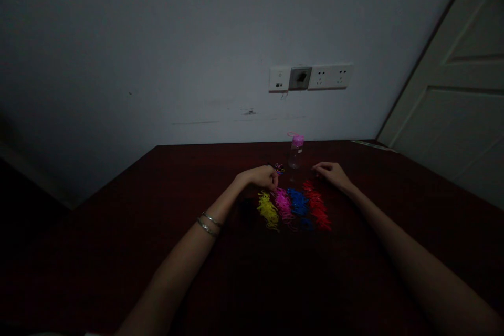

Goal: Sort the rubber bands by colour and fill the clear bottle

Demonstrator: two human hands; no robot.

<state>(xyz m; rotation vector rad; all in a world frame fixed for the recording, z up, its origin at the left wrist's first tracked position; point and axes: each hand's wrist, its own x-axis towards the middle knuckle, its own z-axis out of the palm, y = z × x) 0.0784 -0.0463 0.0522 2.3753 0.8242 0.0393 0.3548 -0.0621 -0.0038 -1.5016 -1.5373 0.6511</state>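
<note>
My left hand (263, 176) is closed, fingers curled down at the top of a pink pile (284, 203) of thin stringy pieces that look like small rubber bands. Whatever its fingertips hold is hidden. To the left of the pink pile lies a yellow one (268, 211); to the right are a blue pile (298, 202) and a red pile (317, 207). A small multicoloured heap (279, 168) sits just beyond my left knuckles. My right hand (331, 173) is beside the red pile's far end, thumb and fingers drawn together; anything between them is too small to make out.
A clear bottle with a pink lid (297, 142) stands upright behind the piles. The dark reddish table (189, 178) meets a pale wall (157, 63) carrying socket panels (329, 77). A panelled door (460, 84) is at the right. Lighting is dim.
</note>
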